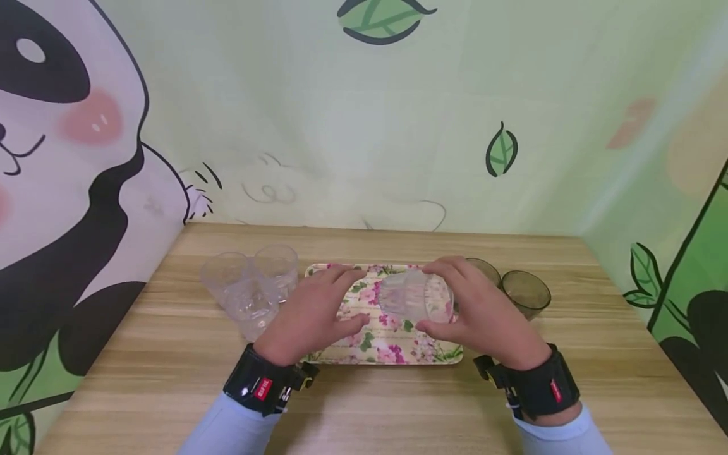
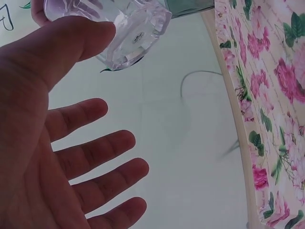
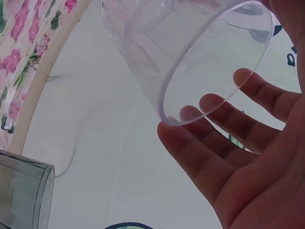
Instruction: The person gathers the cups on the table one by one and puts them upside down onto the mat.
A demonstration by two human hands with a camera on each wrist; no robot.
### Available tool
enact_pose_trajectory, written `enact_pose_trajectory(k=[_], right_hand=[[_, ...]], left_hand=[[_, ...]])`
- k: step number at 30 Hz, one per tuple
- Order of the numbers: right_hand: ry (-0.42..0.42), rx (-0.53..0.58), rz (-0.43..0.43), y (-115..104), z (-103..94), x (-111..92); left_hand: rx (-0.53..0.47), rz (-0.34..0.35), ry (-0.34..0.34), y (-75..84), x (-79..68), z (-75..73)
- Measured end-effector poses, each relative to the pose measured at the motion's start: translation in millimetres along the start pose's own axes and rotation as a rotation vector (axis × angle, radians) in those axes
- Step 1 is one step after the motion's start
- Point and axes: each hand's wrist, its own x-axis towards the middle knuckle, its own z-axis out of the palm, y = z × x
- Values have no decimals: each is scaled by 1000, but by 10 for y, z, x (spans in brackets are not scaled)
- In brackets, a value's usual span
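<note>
A clear drinking glass lies sideways in the air over a floral tray, its base pointing left and its wide mouth right. My right hand holds it by the rim end, thumb below and fingers above. In the right wrist view, the fingertips curve round the glass's rim. My left hand hovers over the tray's left part, thumb and fingers spread apart, holding nothing. The left wrist view has its thumb overlapping the glass's base; contact cannot be made out.
Several clear glasses stand close together left of the tray, beside my left hand. Two smoky dark glasses stand on the right, partly behind my right hand. The wooden table meets a printed backdrop at the back.
</note>
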Motion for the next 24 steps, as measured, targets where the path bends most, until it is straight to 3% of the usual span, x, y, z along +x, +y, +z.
enact_pose_trajectory(k=[24], right_hand=[[36,57,-74,-63,49,16]], left_hand=[[-17,-17,-107,63,-1,-2]])
